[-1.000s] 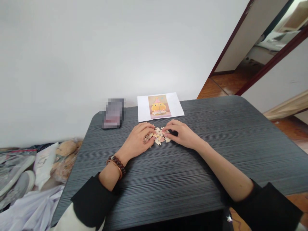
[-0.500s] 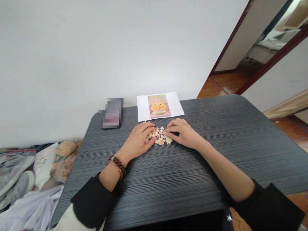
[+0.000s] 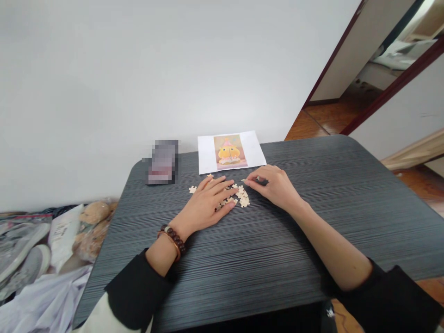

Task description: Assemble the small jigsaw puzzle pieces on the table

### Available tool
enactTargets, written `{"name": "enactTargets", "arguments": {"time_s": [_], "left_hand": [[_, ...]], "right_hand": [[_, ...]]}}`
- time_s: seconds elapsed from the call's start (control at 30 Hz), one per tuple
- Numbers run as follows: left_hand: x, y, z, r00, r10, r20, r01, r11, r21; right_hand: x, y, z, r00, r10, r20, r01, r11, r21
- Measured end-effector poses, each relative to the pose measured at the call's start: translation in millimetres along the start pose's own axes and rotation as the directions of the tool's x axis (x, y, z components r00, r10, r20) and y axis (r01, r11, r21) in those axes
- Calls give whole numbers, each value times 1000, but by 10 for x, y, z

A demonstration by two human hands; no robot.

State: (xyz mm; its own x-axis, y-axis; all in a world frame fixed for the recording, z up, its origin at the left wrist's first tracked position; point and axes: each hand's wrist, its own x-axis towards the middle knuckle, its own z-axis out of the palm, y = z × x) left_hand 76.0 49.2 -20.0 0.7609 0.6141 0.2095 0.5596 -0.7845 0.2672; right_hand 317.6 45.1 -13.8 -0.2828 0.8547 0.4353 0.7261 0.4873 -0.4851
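Several small pale jigsaw puzzle pieces (image 3: 243, 198) lie in a loose heap on the dark table. My left hand (image 3: 207, 203) rests over the heap with its fingers spread, hiding part of it. A stray piece (image 3: 193, 189) lies left of that hand, and another shows just beyond its fingertips, by the paper. My right hand (image 3: 274, 184) is at the right side of the heap, thumb and index finger pinched on one puzzle piece (image 3: 244, 180). Behind the heap lies a white sheet of paper (image 3: 207, 155) printed with a yellow cartoon figure.
A pixelated, dark flat object (image 3: 162, 162) lies at the table's back left. The wood-grained dark table (image 3: 243, 268) meets a white wall (image 3: 173, 69). Shoes (image 3: 34, 268), bags and cloth are piled left of the table. A doorway opens at the upper right.
My left hand has moved right, further over the heap, with its fingers more spread. My right hand has shifted right and slightly back, and a piece now shows in its pinch.
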Motion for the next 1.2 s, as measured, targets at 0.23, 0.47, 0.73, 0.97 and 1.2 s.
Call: {"name": "enactTargets", "arguments": {"time_s": [0.23,0.47,0.73,0.97,1.2], "left_hand": [[-1,1,-85,985,-21,-170,19,1000,-17],[-14,-57,-38,988,-68,-141,51,991,-123],[-19,-103,-14,983,-40,-180,2,978,-208],[-3,-56,-43,985,-62,-163,35,986,-161],[-24,-39,-43,988,-86,-128,81,996,-46]], "right_hand": [[-5,11,90,998,-49,-24,46,989,-139],[-12,-28,145,994,-103,45,110,974,-196],[-15,-74,21,956,-122,268,122,992,16],[-20,-114,46,959,-82,270,49,991,126],[-34,-89,34,985,-111,132,81,973,216]]}}
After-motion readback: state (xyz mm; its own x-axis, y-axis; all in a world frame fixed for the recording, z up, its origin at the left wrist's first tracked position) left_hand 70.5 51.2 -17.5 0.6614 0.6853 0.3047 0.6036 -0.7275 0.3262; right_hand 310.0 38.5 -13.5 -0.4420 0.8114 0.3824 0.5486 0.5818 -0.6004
